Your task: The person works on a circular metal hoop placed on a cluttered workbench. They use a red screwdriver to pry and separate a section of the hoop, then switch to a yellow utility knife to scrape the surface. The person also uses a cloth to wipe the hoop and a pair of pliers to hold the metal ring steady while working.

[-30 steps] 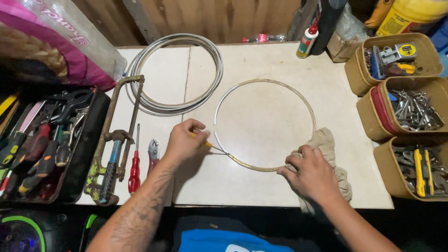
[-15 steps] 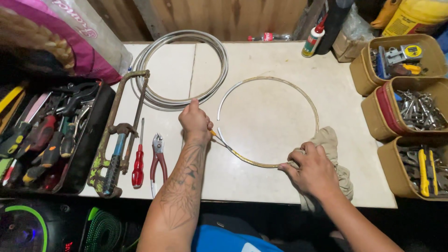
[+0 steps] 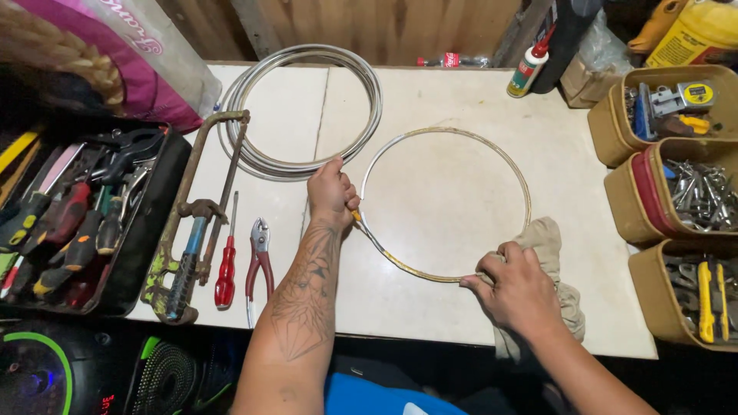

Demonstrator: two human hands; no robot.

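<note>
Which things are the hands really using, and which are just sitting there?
In use:
left hand on the metal ring
right hand pressing the rag to the ring

Lying about:
wire coil
hacksaw
red screwdriver
pliers
glue bottle

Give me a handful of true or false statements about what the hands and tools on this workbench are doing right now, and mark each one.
1. The left hand grips the left side of the metal ring. True.
2. The right hand presses a beige rag against the ring's lower edge. True.
3. The ring stands upright on the white table. False: it lies flat.
4. The red-handled pliers lie to the right of the ring. False: they lie to its left, beside a red screwdriver.
5. The hacksaw is held in the left hand. False: it lies on the table, untouched.
</note>
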